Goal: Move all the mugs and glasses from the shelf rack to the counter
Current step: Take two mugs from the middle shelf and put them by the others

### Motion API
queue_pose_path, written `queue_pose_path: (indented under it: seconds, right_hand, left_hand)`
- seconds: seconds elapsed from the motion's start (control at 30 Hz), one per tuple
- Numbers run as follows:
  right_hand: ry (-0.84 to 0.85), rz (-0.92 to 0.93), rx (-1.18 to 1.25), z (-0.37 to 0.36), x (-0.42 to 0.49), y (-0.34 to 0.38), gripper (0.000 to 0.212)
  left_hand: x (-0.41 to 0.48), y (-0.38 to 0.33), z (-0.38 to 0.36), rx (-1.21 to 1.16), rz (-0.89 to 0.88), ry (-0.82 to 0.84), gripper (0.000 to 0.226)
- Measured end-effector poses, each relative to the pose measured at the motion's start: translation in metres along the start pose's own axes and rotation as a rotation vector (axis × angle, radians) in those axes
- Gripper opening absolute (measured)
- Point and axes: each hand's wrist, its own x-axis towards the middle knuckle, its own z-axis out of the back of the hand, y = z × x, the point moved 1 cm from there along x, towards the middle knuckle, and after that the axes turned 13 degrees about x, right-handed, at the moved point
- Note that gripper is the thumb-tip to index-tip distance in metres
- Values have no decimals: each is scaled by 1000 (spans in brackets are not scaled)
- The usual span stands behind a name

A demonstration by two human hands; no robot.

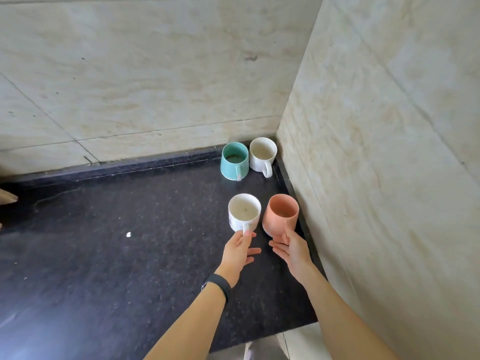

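Observation:
On the black counter point(117, 242) stand several mugs near the right wall corner. A teal mug point(233, 162) and a cream mug point(262, 157) sit side by side at the back, handles toward me. In front of them a white mug point(244, 211) stands upright; my left hand point(240, 252) pinches its handle between thumb and forefinger. Beside it is a salmon-pink mug point(281, 214). My right hand point(291, 248) holds its near side at the handle, thumb up against the mug, the other fingers spread out underneath. The shelf rack is out of view.
Beige tiled walls point(376, 126) close the counter at the back and on the right. A white speck point(128, 234) lies on the counter left of the mugs. The counter's front edge point(259, 333) ends near my forearms. A brownish object point(6, 198) pokes in at the far left.

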Motion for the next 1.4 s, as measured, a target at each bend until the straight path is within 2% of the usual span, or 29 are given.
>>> queue_pose_path:
  seconds: [0.2,0.33,0.43,0.6,0.83,0.97,1.07,1.2,1.33,1.4]
  right_hand:
    - [54,-16,102,-19,27,10,41]
    - [69,-41,141,-29,42,17,42]
    - [65,-55,160,-30,50,22,42]
    - [71,-63,172,-34,58,25,40]
    - [77,-66,186,-42,69,29,35]
    - [71,-63,174,-41,71,32,34]
    - [66,-53,127,-42,68,31,38]
    - [54,-5,2,-37,56,33,39]
    - [-63,192,-343,-20,37,32,26]
    - [-44,316,-555,-14,21,30,17]
  left_hand:
    - [27,-15,-7,61,-50,-37,10]
    - [40,-20,-6,129,-45,-95,16]
    - [46,-22,-1,191,-44,-97,12]
    - [54,-25,3,258,-56,-79,23]
    - [66,-34,11,304,-59,-74,13]
    - [66,-36,14,352,-40,-63,30]
    - [65,-41,18,412,-39,-41,35]
    - [59,-48,24,558,-47,66,47]
    - [42,-46,39,761,-57,65,56]
    - [26,-46,52,890,-88,25,60]
